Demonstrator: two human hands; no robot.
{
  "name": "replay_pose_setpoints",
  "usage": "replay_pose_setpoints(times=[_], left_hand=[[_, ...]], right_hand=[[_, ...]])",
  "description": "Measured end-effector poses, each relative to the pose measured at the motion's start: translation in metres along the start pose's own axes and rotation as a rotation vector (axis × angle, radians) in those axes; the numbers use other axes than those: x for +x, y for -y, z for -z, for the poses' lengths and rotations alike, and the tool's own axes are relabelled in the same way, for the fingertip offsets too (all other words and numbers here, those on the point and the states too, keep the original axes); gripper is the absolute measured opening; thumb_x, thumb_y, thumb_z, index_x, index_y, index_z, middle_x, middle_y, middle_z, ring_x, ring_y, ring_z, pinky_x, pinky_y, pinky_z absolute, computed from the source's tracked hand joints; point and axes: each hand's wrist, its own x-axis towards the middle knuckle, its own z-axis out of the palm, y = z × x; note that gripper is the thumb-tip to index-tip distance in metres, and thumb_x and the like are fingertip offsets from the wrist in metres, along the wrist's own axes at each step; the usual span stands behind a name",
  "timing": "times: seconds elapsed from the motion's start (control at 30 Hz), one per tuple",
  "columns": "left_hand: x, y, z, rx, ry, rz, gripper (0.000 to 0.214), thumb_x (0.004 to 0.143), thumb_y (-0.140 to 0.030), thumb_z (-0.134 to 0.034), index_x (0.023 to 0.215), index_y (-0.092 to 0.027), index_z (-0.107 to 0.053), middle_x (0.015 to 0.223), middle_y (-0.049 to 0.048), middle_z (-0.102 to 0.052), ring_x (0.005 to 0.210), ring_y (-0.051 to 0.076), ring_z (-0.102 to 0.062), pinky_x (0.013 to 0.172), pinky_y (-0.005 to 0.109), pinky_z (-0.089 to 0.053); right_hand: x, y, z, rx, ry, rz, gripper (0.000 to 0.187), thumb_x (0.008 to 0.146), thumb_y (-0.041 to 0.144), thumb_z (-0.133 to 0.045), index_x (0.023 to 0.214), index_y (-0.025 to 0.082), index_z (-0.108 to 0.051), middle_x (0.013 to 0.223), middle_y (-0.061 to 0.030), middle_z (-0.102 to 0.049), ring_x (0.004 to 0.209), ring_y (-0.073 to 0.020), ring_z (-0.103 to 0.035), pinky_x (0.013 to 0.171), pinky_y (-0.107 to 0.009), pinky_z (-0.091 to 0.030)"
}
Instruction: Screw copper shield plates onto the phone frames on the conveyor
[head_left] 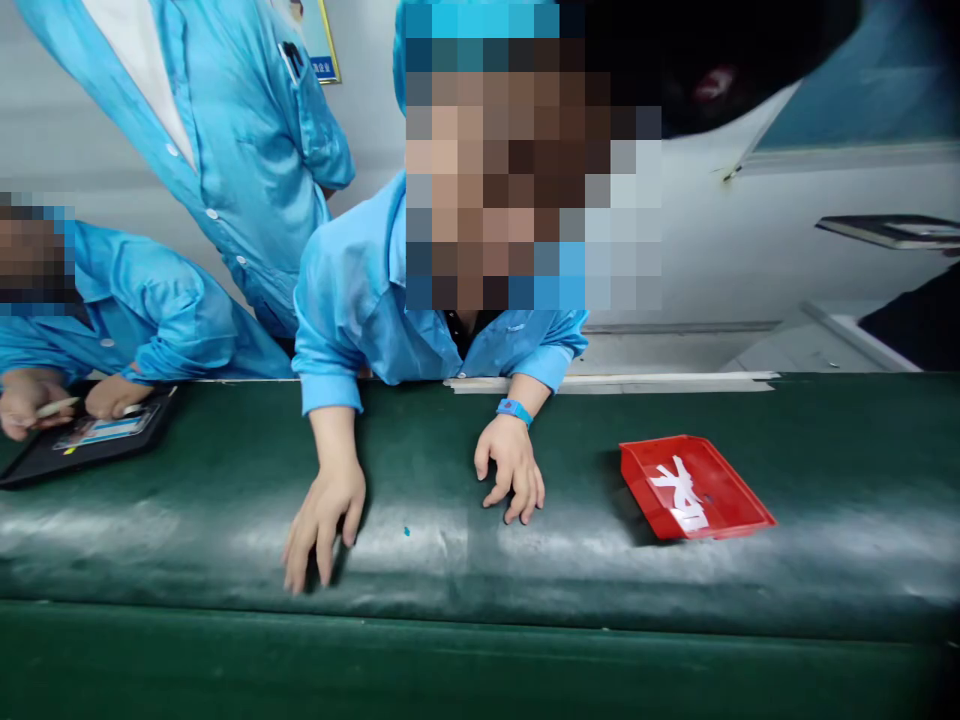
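Note:
Neither my left hand nor my right hand shows in the head view. Opposite me, a co-worker in a blue smock (367,270) leans over the green work surface (570,580). One of that person's hands (326,515) reaches down onto the surface, fingers spread. Their other hand (512,465), below a blue wristband (514,410), has loosely curled fingers and no visible object in it. Between and just below these hands lies a tiny blue-green scrap (407,531). Beside them, to the right, is a red plastic bin (727,490) with white paper strips (679,490) on it.
At the left, a seated person's hands (112,397) work over a black tray (161,425) holding a flat, pale item. Another person in a blue coat (232,150) stands behind. A dark, flat notebook-like object (885,232) appears at far right. A dark shape (720,50) covers the upper right.

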Motion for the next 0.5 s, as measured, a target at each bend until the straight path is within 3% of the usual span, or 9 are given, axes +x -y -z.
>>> replay_pose_setpoints(times=[0.17, 0.3, 0.5], left_hand=[[0.037, -0.007, 0.009, 0.051, 0.238, 0.012, 0.056, 0.064, -0.048, -0.056, 0.111, -0.031, -0.079, 0.104, 0.0079, -0.073, 0.112, 0.030, -0.070, 0.090, 0.043, -0.056], [0.039, -0.010, 0.007, 0.095, 0.393, 0.017, 0.062, 0.051, -0.040, -0.052, 0.106, -0.040, -0.080, 0.101, 0.0060, -0.074, 0.110, 0.030, -0.071, 0.086, 0.041, -0.057], [0.037, -0.012, 0.010, 0.162, 0.624, 0.015, 0.062, 0.045, -0.034, -0.054, 0.101, -0.042, -0.081, 0.101, 0.0048, -0.074, 0.105, 0.031, -0.073, 0.084, 0.041, -0.058]], right_hand=[[-0.002, -0.004, -0.001, -0.013, -0.007, 0.052, 0.041, 0.084, 0.030, -0.048, 0.110, 0.021, -0.078, 0.131, -0.0081, -0.066, 0.125, -0.0178, -0.066, 0.104, -0.030, -0.054], [-0.002, -0.005, 0.001, -0.044, 0.007, 0.096, 0.039, 0.083, 0.029, -0.049, 0.108, 0.023, -0.078, 0.131, -0.0081, -0.067, 0.125, -0.0195, -0.066, 0.109, -0.036, -0.051], [-0.002, 0.002, 0.010, -0.142, 0.042, 0.083, 0.038, 0.084, 0.033, -0.052, 0.112, 0.024, -0.077, 0.140, -0.0068, -0.062, 0.125, -0.0195, -0.066, 0.112, -0.037, -0.048]])
